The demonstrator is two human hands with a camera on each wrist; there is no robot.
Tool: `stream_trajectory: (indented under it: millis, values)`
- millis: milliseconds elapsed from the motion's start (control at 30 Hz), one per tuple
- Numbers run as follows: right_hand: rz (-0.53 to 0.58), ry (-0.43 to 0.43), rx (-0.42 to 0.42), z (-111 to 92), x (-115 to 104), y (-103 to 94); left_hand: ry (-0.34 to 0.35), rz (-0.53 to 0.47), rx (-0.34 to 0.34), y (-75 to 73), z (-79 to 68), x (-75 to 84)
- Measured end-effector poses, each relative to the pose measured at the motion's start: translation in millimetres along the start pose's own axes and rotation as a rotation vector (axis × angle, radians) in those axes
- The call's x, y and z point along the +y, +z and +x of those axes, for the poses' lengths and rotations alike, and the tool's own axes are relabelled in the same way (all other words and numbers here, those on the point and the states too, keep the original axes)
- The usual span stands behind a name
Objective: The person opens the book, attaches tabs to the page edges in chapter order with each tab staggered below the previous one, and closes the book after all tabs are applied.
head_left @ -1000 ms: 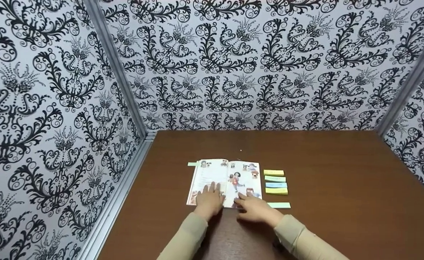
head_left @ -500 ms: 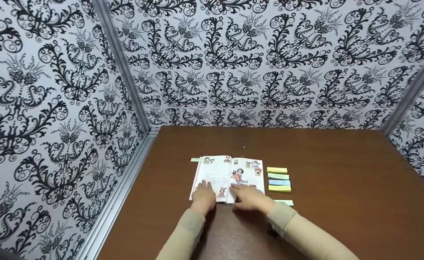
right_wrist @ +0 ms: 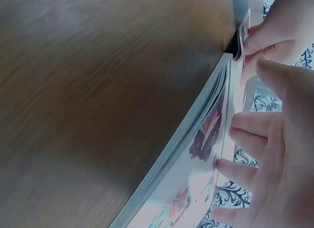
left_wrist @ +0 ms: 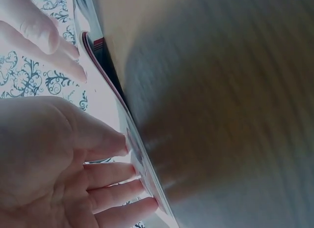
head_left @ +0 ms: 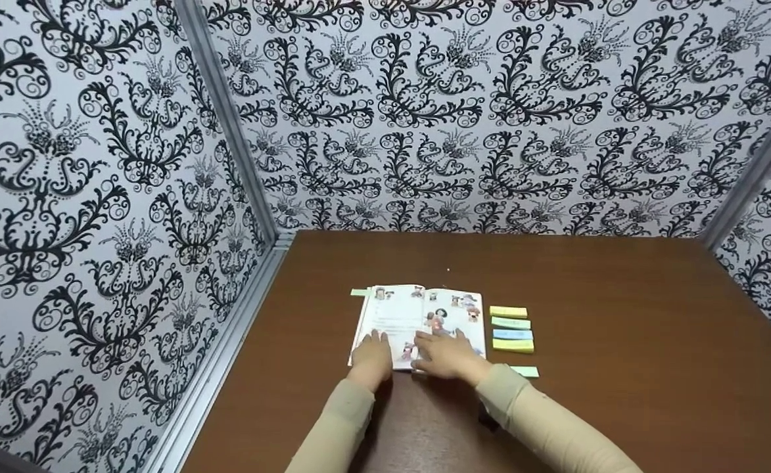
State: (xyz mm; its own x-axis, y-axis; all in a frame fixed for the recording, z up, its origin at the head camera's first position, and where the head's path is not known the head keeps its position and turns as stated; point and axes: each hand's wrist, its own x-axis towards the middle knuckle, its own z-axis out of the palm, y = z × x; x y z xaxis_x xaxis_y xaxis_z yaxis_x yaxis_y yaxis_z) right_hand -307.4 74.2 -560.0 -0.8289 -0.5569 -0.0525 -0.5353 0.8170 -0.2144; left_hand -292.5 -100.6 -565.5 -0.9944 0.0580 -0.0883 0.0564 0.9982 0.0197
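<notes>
An open picture book (head_left: 398, 309) lies flat on the brown table, its pages showing small cartoon figures. On the lower part of the left page rests my left hand (head_left: 371, 360), fingertips touching the paper. My right hand (head_left: 449, 355) spreads its fingers over the lower right page close to the spine. In the left wrist view, the left hand (left_wrist: 59, 159) has its fingers extended against the page. From the right wrist, the right hand (right_wrist: 274, 154) touches the page with separated fingertips, and the book's thick page edge (right_wrist: 171, 149) shows. A pale green tab (head_left: 359, 292) sticks out at the upper left.
Right of the book lie several sticky-note strips: yellow (head_left: 508, 311), green (head_left: 511, 323), blue (head_left: 513, 335) and another yellow (head_left: 513, 345). A pale green tab (head_left: 525, 372) pokes out beside the lower right page. Patterned walls (head_left: 477, 131) enclose the table (head_left: 622, 341).
My left hand has shifted left on its page. My right hand has moved toward the spine, its fingers bunching and then spreading again. The head view has shifted slightly.
</notes>
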Motion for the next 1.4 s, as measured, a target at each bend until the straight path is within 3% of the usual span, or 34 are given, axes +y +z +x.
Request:
stream_trajectory:
  millis: [267,500,733,1000,1233,1400]
  values:
    - [0.004,0.069,0.029,4.1,2.4,2.5,0.028,-0.029,-0.018,1.5,2.0,-1.7]
    - [0.014,0.070,0.054,10.5,1.9,1.6,0.026,-0.013,0.008,-0.5,3.0,-5.6]
    - [-0.010,0.132,0.055,13.7,14.7,5.1,0.049,-0.043,0.000,-2.2,4.3,-6.3]
    - [0.088,0.011,0.099,10.7,23.1,10.9,0.025,-0.056,0.008,-2.8,-0.4,-4.4]
    - [0.043,0.049,0.051,13.7,21.4,8.9,0.023,-0.021,-0.011,-12.0,3.0,-0.4]
    - [0.038,0.087,0.020,18.6,14.3,2.0,0.106,-0.015,0.057,-19.9,8.7,9.0]
